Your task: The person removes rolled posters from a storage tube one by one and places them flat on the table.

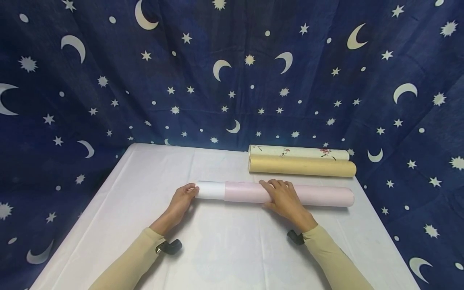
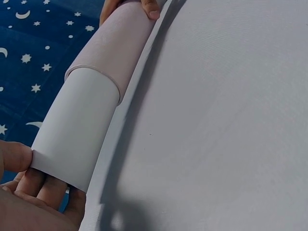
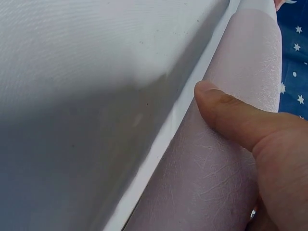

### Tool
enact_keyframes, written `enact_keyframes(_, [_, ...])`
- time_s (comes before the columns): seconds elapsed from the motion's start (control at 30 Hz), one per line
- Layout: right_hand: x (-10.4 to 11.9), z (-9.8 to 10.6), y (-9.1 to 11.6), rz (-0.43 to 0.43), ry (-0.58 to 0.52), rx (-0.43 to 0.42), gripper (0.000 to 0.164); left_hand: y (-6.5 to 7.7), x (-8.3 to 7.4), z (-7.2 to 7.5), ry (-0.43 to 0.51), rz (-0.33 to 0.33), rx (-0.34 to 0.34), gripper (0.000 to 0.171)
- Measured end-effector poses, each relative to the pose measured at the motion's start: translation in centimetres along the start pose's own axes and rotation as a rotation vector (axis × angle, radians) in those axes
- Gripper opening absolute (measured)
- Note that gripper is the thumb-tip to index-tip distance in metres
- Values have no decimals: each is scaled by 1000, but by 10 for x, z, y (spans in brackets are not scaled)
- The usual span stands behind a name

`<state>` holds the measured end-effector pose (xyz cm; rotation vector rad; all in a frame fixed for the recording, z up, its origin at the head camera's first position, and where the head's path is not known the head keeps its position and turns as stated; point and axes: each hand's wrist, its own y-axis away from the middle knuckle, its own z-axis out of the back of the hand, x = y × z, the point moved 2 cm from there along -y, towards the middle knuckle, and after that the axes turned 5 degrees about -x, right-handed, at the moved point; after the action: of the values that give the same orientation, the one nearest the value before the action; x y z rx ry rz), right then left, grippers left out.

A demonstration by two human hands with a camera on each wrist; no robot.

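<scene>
A pink wallpaper roll [image 1: 322,195] with a finely creased texture lies crosswise on the white-covered table. From its left end sticks out a smooth white paper tube [image 1: 212,190], narrower than the pink roll around it. My left hand [image 1: 180,204] pinches the tube's outer end; in the left wrist view the thumb presses its outside while fingers [image 2: 52,192] reach into the opening. Over the middle of the pink roll, my right hand [image 1: 286,201] grips it from above, thumb [image 3: 226,108] on the near side and the other fingers over the far side.
Behind, at the back right of the table [image 1: 217,249], lie a yellow roll [image 1: 302,166] and a cream roll with red flowers [image 1: 304,152], side by side. A dark blue curtain [image 1: 203,72] with moons and stars hangs along the back and sides.
</scene>
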<state>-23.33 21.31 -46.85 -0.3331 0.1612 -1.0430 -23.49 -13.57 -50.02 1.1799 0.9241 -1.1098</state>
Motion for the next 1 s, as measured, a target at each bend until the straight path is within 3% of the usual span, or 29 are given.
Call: enact_keyframes(1.0, [-20,6,8,-50,-16,32,79,-2,-5,13,24,3,-38,37])
